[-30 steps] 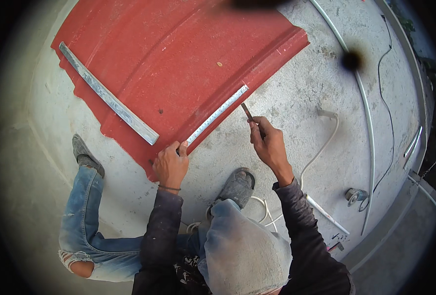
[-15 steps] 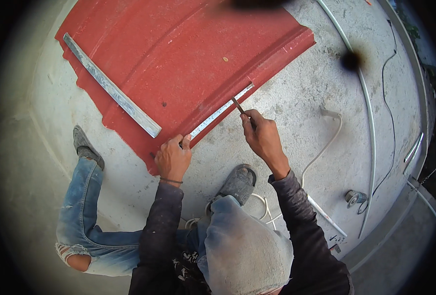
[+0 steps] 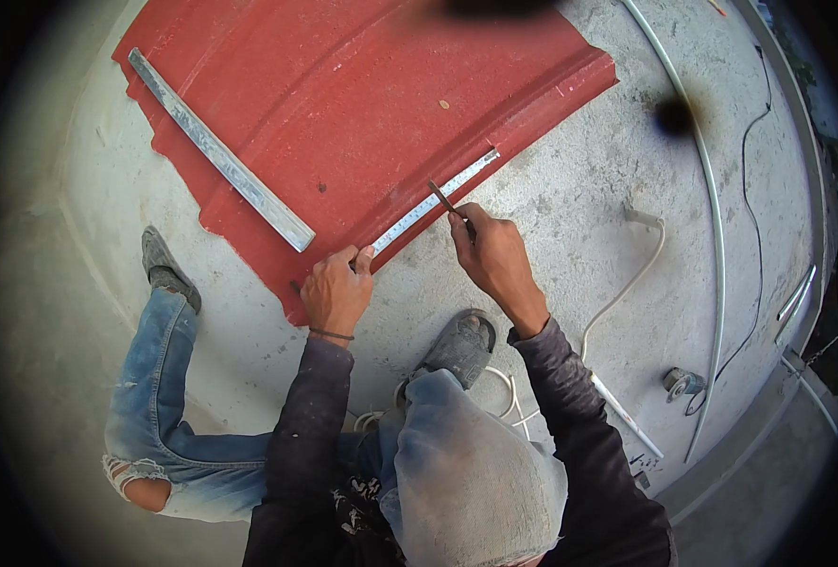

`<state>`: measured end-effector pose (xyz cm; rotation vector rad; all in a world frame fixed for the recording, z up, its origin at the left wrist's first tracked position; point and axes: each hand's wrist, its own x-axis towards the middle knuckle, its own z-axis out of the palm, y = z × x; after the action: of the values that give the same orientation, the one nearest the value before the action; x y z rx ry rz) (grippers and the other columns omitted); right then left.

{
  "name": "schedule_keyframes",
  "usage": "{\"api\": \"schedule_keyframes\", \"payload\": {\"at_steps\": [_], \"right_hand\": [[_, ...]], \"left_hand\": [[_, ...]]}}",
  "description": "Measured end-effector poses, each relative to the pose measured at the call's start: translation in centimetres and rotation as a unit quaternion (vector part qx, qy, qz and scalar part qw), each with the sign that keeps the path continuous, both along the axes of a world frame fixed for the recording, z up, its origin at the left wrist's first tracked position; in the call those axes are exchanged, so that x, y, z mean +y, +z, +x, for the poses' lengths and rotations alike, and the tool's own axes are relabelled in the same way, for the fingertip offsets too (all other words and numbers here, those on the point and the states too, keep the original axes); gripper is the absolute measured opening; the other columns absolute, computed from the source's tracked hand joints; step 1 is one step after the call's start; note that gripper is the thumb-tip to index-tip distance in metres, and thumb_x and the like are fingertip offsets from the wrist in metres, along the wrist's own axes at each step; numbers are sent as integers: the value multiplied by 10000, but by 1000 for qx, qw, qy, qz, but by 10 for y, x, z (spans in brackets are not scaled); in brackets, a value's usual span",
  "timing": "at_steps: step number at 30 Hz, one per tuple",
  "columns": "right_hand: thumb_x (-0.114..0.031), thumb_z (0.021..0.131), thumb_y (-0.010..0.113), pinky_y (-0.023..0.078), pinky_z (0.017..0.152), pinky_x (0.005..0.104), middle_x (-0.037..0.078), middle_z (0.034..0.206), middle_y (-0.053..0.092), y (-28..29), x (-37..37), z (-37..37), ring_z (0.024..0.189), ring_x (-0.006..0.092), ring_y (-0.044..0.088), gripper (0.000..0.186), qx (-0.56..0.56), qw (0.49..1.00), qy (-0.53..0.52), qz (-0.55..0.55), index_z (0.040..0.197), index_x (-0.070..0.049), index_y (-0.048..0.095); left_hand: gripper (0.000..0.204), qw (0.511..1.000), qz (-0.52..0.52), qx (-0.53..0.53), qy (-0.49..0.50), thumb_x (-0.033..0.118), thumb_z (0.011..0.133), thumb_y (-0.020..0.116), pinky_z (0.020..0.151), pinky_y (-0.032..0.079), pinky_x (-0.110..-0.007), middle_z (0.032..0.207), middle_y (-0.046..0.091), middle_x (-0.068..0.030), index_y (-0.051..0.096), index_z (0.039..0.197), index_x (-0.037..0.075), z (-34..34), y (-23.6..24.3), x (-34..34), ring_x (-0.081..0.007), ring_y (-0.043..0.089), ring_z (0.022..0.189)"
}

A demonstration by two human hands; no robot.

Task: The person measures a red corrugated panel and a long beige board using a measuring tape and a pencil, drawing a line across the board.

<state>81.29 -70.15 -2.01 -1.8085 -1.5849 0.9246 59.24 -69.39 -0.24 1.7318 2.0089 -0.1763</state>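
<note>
A red corrugated metal sheet [image 3: 362, 104] lies on the concrete floor. A steel ruler [image 3: 438, 200] rests along its near edge. My left hand [image 3: 336, 291] presses down on the ruler's near end. My right hand [image 3: 492, 255] holds a thin dark marking tool [image 3: 445, 200] with its tip against the ruler near the middle. A longer flat metal bar [image 3: 218, 161] lies loose across the sheet's left part.
My legs in torn jeans and grey shoes [image 3: 458, 345] sit just below the sheet. White cable [image 3: 627, 283] curls on the floor at right. A long bent metal rod [image 3: 712, 217], a black wire [image 3: 759, 236] and a small fitting [image 3: 681, 382] lie further right.
My right hand has moved left and up from the bare concrete onto the sheet's edge, bringing the tool's tip to the ruler. The left hand stays on the ruler's end.
</note>
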Motion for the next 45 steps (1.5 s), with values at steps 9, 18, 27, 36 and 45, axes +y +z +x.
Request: {"api": "schedule_keyframes", "payload": {"at_steps": [9, 18, 27, 36, 45], "right_hand": [[-192, 941, 580, 496, 586, 508, 249, 649, 619, 3, -2, -7, 621, 434, 635, 187, -43, 999, 6, -11, 972, -21, 649], [-180, 930, 574, 503, 561, 495, 234, 630, 614, 3, -2, -25, 613, 417, 642, 176, -117, 991, 57, -29, 900, -21, 644], [-171, 916, 584, 506, 576, 489, 234, 643, 615, 3, -1, -29, 626, 419, 642, 178, -131, 988, 79, -15, 870, -13, 653], [-123, 880, 579, 515, 560, 475, 226, 664, 630, 3, 2, -31, 627, 401, 652, 131, -153, 982, 106, 10, 833, -12, 631], [-50, 823, 577, 552, 557, 417, 164, 703, 659, -1, -5, -45, 645, 330, 690, 48, -225, 962, 153, 5, 841, -6, 584]], "left_hand": [[393, 1000, -13, 16, 10, 456, 947, 554, 718, 484, -530, 859, 695, -187, 681, 877, 90, 2, 0, 1, -440, 642, 845], [384, 1000, -8, 18, 10, 458, 942, 562, 723, 489, -531, 854, 697, -189, 693, 891, 100, 0, -2, 1, -443, 645, 867], [378, 1000, -1, 9, 12, 449, 942, 565, 728, 488, -540, 848, 695, -202, 688, 871, 99, 1, -2, -1, -447, 646, 873], [381, 1000, 7, 19, 8, 455, 939, 570, 727, 491, -534, 840, 695, -195, 690, 869, 100, 0, -1, -1, -446, 647, 867], [374, 1000, 16, 17, -2, 445, 939, 576, 720, 489, -534, 823, 693, -192, 694, 857, 100, 0, -5, -13, -444, 649, 856]]}}
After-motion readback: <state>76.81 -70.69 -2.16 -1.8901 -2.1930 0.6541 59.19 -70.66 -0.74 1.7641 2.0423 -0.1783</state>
